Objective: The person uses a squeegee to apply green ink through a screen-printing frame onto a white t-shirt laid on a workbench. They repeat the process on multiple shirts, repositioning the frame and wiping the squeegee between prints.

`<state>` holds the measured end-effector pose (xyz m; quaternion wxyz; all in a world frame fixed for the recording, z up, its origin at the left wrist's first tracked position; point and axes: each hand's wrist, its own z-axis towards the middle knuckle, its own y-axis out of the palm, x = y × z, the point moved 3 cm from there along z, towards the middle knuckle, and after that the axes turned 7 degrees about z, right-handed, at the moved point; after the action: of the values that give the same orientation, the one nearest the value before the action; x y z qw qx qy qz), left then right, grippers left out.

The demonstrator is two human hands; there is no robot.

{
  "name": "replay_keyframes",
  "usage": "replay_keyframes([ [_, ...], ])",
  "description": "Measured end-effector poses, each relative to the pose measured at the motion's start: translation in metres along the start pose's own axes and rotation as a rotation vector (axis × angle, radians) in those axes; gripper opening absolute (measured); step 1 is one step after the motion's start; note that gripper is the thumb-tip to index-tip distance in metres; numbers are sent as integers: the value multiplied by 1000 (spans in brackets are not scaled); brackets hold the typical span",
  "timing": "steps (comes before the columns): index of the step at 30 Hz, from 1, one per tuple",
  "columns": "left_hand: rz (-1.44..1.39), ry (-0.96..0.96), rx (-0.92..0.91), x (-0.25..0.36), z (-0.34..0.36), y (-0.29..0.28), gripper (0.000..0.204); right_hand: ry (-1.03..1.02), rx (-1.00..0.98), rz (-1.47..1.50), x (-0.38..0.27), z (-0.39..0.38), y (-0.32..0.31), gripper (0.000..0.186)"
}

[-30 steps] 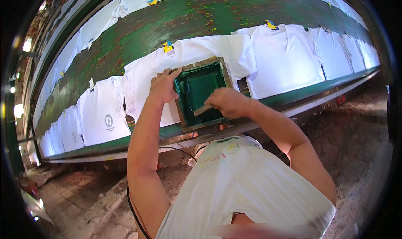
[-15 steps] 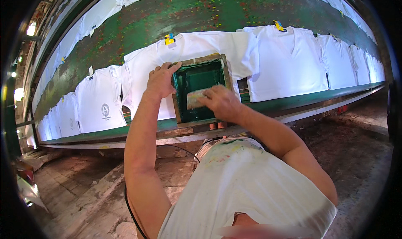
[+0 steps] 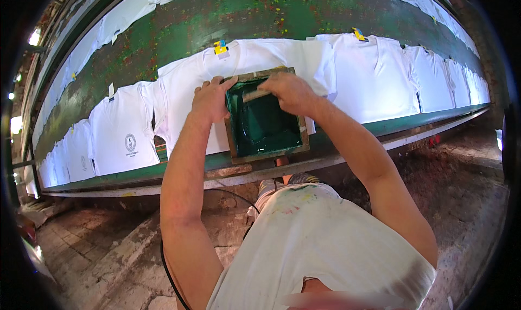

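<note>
A square wooden-framed screen (image 3: pixel 266 126) with dark green ink inside rests on a white t-shirt (image 3: pixel 190 93). My left hand (image 3: pixel 208 101) is closed on the screen frame at its upper left corner, thumb along the left side. My right hand (image 3: pixel 294 94) grips a squeegee (image 3: pixel 253 94) with a pale wooden edge near the top of the screen, inside the frame. A yellow and blue tag (image 3: pixel 220 48) lies at that shirt's collar. A shirt to the left (image 3: pixel 122 128) bears a small round dark print.
More white shirts (image 3: pixel 369 76) lie in a row along a long paint-speckled green table (image 3: pixel 285 14), with another row along its far side (image 3: pixel 116 14). A metal rail (image 3: pixel 412 133) runs along the near edge. A black cable (image 3: pixel 168 269) hangs by my left arm above the dirty floor (image 3: pixel 103 245).
My right hand and the squeegee have moved from the lower middle of the screen to its top end. My left hand stays on the frame.
</note>
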<state>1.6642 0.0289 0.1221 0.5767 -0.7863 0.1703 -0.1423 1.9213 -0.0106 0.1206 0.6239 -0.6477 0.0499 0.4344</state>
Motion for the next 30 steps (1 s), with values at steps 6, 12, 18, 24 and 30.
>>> replay_keyframes([
  [6, -58, 15, 21, -3, 2, 2, 118, 34, -45, -81, -19, -22, 13, 57],
  [12, -165, 18, 135, -17, -4, 19, 114, 17, -72, -131, -64, -72, 29, 60],
  [18, -641, -61, 290, -28, -28, 54, 92, 19, -79, -86, -94, -111, 44, 65],
  [24, -984, -323, 519, 23, -69, 100, 58, 14, -145, -136, -107, -131, 56, 58],
  [30, -706, -227, 814, 50, -81, 117, 56, 99, 183, 102, -88, -149, 48, 59],
])
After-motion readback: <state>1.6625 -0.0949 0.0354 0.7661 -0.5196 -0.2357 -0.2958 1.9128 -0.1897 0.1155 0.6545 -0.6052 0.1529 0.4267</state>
